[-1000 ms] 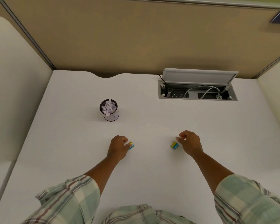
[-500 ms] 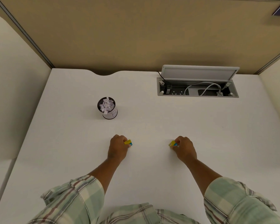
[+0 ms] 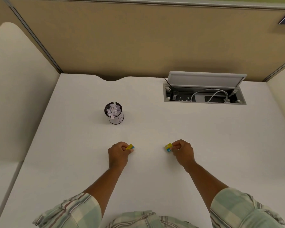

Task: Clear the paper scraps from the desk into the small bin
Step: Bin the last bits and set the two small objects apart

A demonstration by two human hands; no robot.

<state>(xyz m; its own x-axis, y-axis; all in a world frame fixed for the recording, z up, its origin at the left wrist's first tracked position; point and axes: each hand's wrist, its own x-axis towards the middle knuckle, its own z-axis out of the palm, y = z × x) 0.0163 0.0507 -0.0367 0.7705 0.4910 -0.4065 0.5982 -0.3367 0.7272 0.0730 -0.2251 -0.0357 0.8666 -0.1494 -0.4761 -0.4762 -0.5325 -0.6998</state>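
A small black mesh bin (image 3: 114, 118) with a white label stands on the white desk (image 3: 155, 129), left of centre, heaped with white paper scraps (image 3: 113, 110). My left hand (image 3: 118, 154) rests on the desk in front of the bin, fingers pinched on a small yellow-and-blue block (image 3: 130, 146). My right hand (image 3: 182, 153) is level with it further right and pinches a second yellow-and-blue block (image 3: 168, 147). Both blocks sit at desk level between the hands. No loose scraps show on the desk surface.
An open cable tray (image 3: 204, 97) with sockets and a grey cable is sunk into the desk at the back right, its lid (image 3: 206, 79) tilted up. Tan partition panels (image 3: 138, 43) close the back, and cream panels (image 3: 15, 96) flank the sides.
My right hand has closed in on the right block and gripped it. My left hand has kept its hold on the left block. The head camera has shifted slightly.
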